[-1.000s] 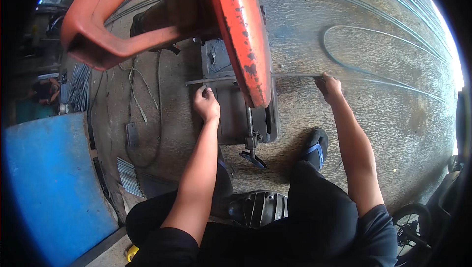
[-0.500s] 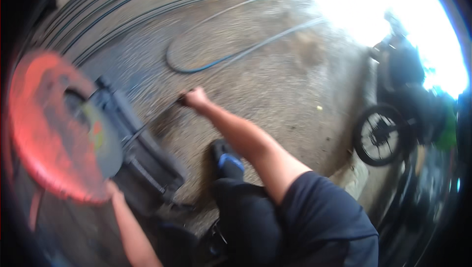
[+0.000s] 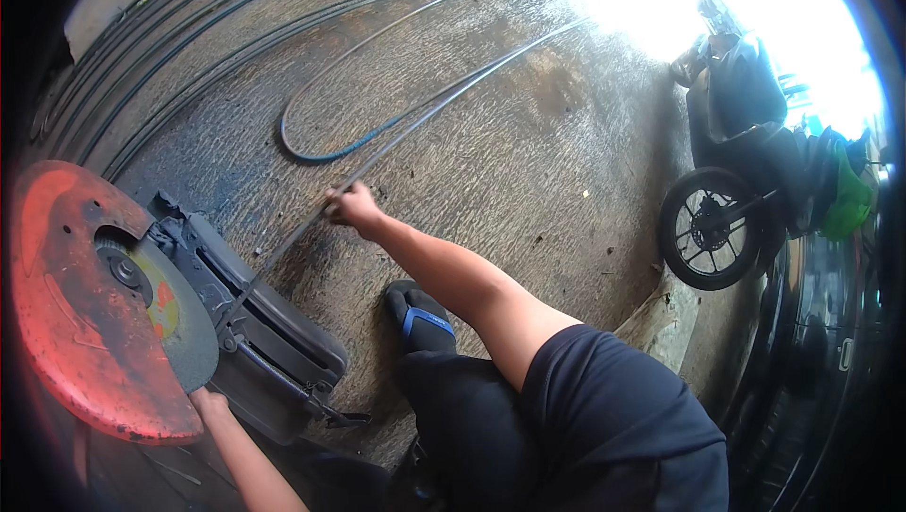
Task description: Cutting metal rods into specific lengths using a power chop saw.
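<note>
At left stands a cut-off saw with a worn red guard (image 3: 85, 323) around a grey abrasive disc (image 3: 193, 342). Its dark metal base (image 3: 278, 361) with a clamp lies beside the disc. My left hand (image 3: 209, 403) reaches to the guard's lower edge; its fingers are hidden behind the disc and guard. Farther out, my right hand (image 3: 354, 208) is closed around a long thin metal rod (image 3: 294, 236). One end of that rod meets the saw's clamp next to the disc, and the rest runs off toward the bright far right.
Several long rods or pipes (image 3: 236, 12) lie across the far left floor. A bent blue-grey length (image 3: 311, 155) loops near my right hand. To the right stands a motorbike (image 3: 713, 229), with a dark glossy surface (image 3: 821, 352) nearer. My sandalled foot (image 3: 415, 314) is on the rough floor.
My view has turned, so the saw sits lower and the motorbike farther left and higher in the picture. Blur has cleared. My right hand still grips the rod, my left stays at the guard.
</note>
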Demonstrator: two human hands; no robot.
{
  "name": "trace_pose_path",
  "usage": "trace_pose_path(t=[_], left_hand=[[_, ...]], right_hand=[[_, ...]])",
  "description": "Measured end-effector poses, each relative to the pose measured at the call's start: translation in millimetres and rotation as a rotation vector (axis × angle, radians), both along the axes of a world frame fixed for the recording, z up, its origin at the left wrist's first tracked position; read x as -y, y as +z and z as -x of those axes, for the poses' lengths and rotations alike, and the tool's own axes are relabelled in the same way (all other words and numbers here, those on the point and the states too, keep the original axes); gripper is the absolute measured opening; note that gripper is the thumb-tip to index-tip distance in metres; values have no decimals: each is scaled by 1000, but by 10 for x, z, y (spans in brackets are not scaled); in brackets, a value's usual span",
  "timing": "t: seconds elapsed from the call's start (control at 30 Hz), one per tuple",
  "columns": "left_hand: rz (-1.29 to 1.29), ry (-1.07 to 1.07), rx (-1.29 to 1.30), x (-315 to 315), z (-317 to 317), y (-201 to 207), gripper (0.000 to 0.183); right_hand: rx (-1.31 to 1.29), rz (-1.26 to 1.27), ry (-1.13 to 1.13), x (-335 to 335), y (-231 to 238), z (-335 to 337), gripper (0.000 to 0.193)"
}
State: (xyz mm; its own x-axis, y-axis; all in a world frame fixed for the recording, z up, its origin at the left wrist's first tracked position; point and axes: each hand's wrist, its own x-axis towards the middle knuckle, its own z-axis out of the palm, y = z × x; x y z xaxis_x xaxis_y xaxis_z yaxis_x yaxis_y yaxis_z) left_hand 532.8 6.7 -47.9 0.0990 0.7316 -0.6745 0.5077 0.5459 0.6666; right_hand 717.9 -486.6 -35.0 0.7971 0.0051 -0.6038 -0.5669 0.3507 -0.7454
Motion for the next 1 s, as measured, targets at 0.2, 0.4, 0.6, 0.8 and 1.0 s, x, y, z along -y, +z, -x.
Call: trace_pose_path(t=[0.2, 0.4, 0.6, 0.8, 1.0], left_hand=[[-62, -28, 97, 192, -54, 95, 39], [-132, 57, 183, 383, 12, 61, 39], [-156, 134, 213, 618, -67, 145, 40], [-161, 172, 221, 566, 18, -13, 41], [-47, 203, 382, 516, 78, -5, 36]], right_hand=[[-101, 445, 157, 623, -523, -645, 48], [260, 667, 589, 785, -652, -813, 31], [15, 130, 120, 719, -206, -623, 20], [17, 174, 11, 636, -159, -478, 39], [33, 345, 65, 338, 29, -131, 49]])
